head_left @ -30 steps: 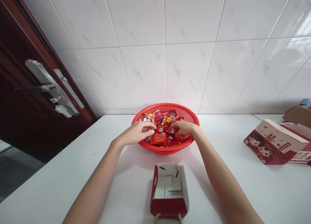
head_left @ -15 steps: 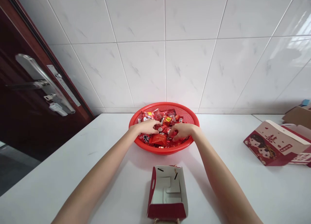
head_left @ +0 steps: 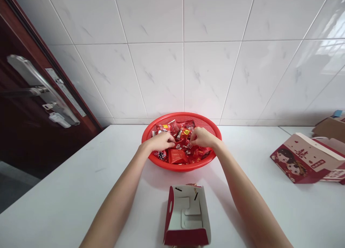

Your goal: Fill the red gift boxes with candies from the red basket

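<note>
A red plastic basket with a perforated wall stands by the tiled wall, holding several red-wrapped candies. My left hand reaches over its left side, thumb and fingers curled at the left end of a red candy in the middle of the pile. From the right, my right hand pinches at the red wrappers near that candy's other end; its fingertips are partly hidden. Closer to me, an open carton box, dark red outside and white inside, lies with its opening upward and nothing visible inside.
Printed red and cream gift boxes sit at the right of the white table. Behind them is a brown cardboard box. A dark red door with a metal handle is at the left, and the tiled wall borders the back.
My right hand has risen slightly and its fingers have drawn together. My left hand has shifted a little left and down. Some wrappers between them have moved; the view has tilted slightly.
</note>
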Available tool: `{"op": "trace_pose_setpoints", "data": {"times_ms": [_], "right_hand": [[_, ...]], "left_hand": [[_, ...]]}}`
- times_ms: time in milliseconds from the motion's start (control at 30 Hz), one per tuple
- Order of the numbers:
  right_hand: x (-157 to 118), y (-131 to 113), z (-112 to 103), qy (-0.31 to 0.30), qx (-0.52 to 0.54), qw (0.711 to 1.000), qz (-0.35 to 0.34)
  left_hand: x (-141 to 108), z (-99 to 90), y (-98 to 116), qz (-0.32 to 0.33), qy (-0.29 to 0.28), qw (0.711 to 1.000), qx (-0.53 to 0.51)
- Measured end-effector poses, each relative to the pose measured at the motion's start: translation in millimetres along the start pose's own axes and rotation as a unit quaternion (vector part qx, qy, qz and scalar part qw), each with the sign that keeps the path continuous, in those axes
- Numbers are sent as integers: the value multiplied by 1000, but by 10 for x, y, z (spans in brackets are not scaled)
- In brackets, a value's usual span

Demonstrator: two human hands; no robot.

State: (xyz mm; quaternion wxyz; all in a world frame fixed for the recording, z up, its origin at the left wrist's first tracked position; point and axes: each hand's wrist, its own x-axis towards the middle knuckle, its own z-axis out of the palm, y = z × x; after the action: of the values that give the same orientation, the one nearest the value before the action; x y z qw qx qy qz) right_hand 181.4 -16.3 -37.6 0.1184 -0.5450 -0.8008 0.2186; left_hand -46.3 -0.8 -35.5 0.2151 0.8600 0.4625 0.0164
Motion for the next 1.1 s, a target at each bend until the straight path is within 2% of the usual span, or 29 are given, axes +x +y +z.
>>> {"op": "trace_pose_setpoints", "data": {"times_ms": [100,200,300,400,467,533,633,767,933,1100], "right_hand": [[-4,9,0,31,11,999,4],[-14,12,-2,43,26,999,4],[-31,10,-18,62,48,997,-5],[-52,17,-48,95,178,979,-36],[-68,29,-69,93,313,942,-78],[-82,41,-85,75,395,909,-113],[-101,48,-102,65,421,897,-114],[-138,41,-140,89,430,892,-105],[-216,11,-207,91,430,888,-135],[-270,-69,-238,65,376,913,-146]], "left_hand": [[-43,-15,36,1,62,997,-37],[-76,-19,64,-23,93,987,-131],[-82,-10,66,8,131,970,-205],[-81,3,64,83,210,945,-235],[-88,12,76,122,244,929,-251],[-104,22,103,137,254,919,-269],[-132,31,161,133,271,908,-290],[-163,21,233,114,287,884,-351],[-181,-10,272,74,279,861,-419],[-182,-8,318,97,285,842,-448]]}}
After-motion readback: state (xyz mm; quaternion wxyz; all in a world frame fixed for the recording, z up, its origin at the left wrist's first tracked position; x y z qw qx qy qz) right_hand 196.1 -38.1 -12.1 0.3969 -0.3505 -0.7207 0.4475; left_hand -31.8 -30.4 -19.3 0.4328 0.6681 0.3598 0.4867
